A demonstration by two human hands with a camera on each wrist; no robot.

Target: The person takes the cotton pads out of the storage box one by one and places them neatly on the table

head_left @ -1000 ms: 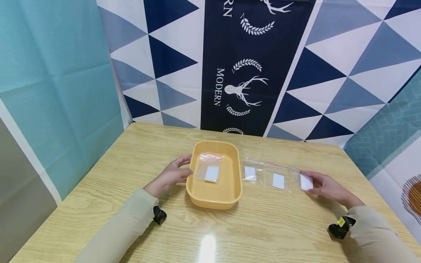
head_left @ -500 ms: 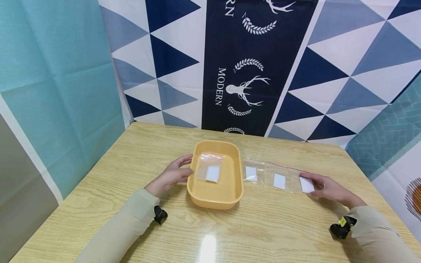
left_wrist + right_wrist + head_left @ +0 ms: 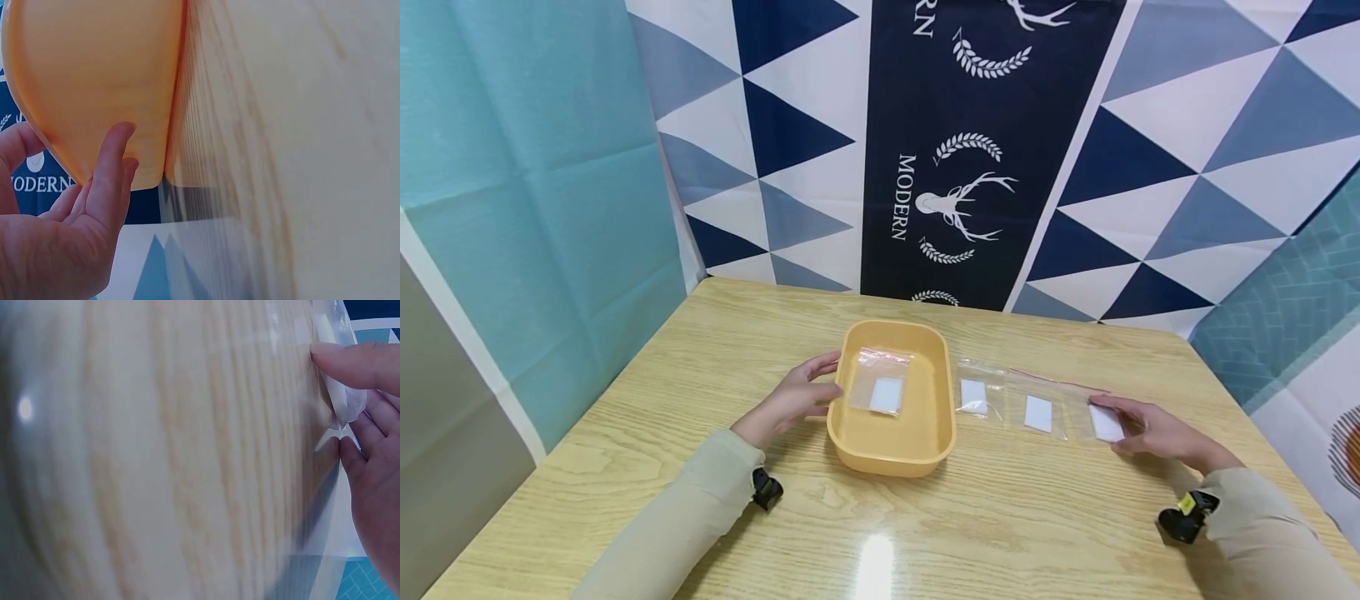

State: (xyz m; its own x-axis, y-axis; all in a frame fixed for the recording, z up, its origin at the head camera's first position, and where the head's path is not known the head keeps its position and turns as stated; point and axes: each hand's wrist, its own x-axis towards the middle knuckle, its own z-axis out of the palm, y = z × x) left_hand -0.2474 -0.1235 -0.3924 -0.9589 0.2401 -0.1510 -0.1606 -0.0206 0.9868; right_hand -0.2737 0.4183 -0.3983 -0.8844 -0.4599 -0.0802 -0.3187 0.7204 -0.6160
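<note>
My left hand (image 3: 790,402) holds the left side of a yellow plastic tub (image 3: 891,450). In the left wrist view one digit reaches over the tub's rim and other fingers (image 3: 111,153) lie along its outer wall. Inside the tub is a clear zip-lock bag (image 3: 886,395) with a white rectangular piece in it. To the right, my right hand (image 3: 1165,433) pinches the white piece inside another zip-lock bag (image 3: 1105,423), thumb on one side and fingers on the other, close to the tabletop. This bag is partly hidden by the hand.
Two similar bags, a left zip-lock bag (image 3: 973,397) and a middle zip-lock bag (image 3: 1038,414), lie in a row between the tub and my right hand. All stand on a wooden table (image 3: 1000,517), with a patterned cloth backdrop (image 3: 805,217) behind it.
The bag in my right hand was tilted up a second ago; now it lies flatter, roughly in line with the row. The right hand has shifted slightly right. My left hand stays at the tub.
</note>
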